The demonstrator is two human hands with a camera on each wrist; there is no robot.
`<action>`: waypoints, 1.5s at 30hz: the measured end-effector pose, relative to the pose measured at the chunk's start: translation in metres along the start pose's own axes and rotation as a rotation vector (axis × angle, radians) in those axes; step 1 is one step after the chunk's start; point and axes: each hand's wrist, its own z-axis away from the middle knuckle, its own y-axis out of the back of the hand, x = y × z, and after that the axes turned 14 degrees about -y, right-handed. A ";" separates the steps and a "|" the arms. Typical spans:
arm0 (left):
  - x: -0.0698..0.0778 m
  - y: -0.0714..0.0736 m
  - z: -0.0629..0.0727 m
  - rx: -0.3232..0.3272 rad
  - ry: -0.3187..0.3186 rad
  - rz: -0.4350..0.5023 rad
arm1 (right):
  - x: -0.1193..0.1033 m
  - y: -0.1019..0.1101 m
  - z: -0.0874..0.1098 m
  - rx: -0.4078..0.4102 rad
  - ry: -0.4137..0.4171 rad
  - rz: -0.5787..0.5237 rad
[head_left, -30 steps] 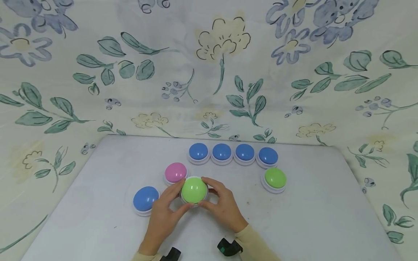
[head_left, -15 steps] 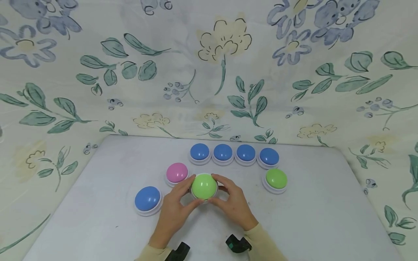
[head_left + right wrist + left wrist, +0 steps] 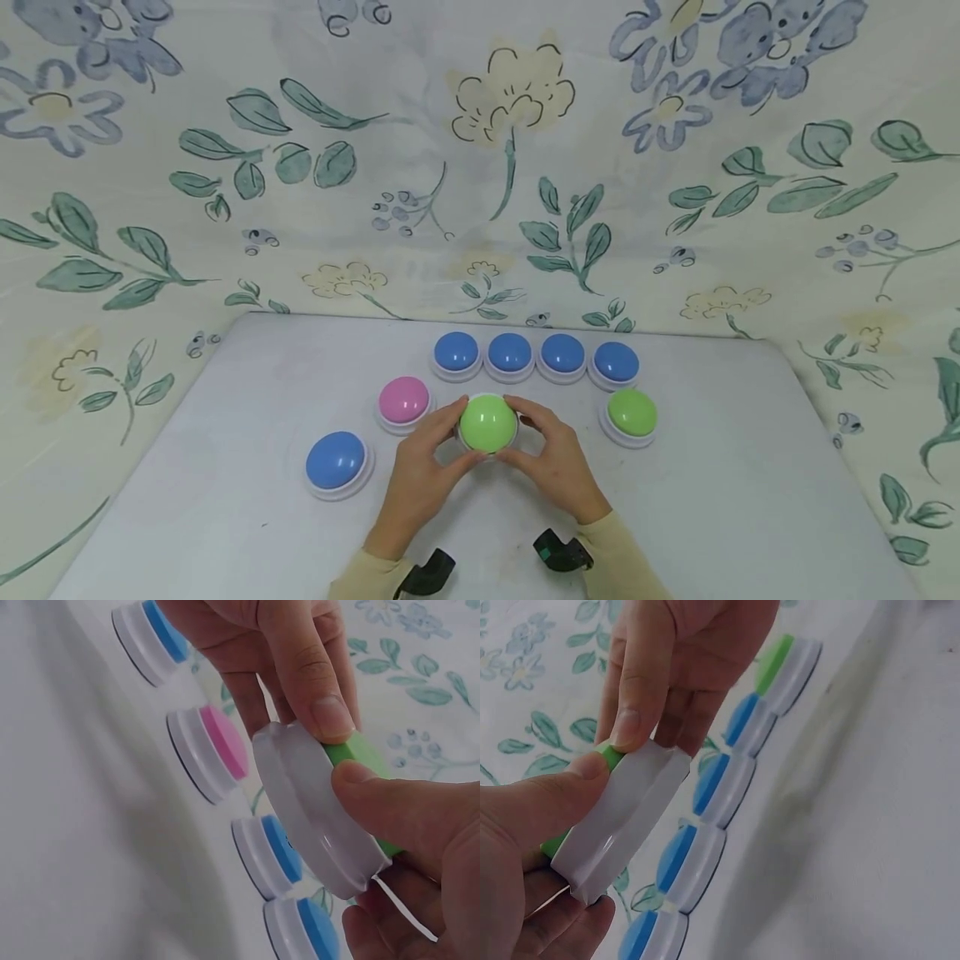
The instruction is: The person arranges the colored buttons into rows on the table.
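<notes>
1. We see the green button [image 3: 488,423] between the two hands, over the table [image 3: 712,500], about midway between its left and right edges; it appears lifted from the surface.
2. The left hand [image 3: 420,479] pinches it from the left side and the right hand [image 3: 558,471] from the right side, thumbs on the near side. Both grips are narrow.
3. Near the far edge of the table we find four blue buttons [image 3: 509,352] in a row, with a second green button [image 3: 632,412] at their right end. The pink button [image 3: 404,400] and a lone blue button [image 3: 334,460] lie toward the left edge.
4. We judge the held piece to be light and stiff, probably of hard plastic. Its glossy dome may be slippery and gives little to catch.
5. So we would take hold at the white base [image 3: 307,810], on opposite sides, with moderate pressure. We do not think it is very fragile.
</notes>
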 end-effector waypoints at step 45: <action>0.009 -0.059 -0.041 -0.102 0.067 0.075 | 0.021 0.058 -0.008 0.043 -0.095 0.081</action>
